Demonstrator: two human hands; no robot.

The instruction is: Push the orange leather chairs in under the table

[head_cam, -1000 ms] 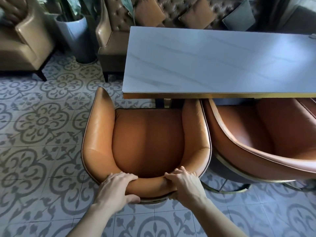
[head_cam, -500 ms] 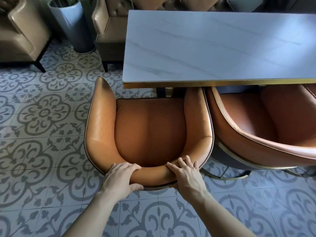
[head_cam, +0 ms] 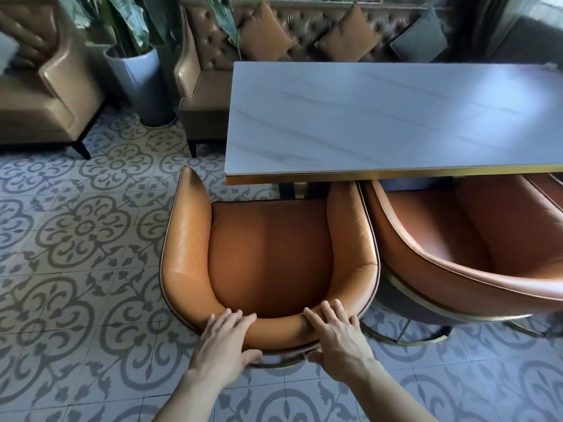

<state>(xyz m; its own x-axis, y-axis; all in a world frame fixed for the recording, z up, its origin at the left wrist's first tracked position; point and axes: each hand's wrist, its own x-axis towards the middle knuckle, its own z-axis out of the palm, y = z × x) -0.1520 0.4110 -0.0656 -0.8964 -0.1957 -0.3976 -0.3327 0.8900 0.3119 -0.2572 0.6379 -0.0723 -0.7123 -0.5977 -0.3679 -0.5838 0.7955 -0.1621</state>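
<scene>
Both hands are clamped on the curved backrest top of the near orange chair: left hand and right hand, fingers over the top, thumbs underneath. Two orange chairs in all, side by side and nearly touching; the second chair sits to the right. Both face the table, front edges just under its gold rim.
</scene>
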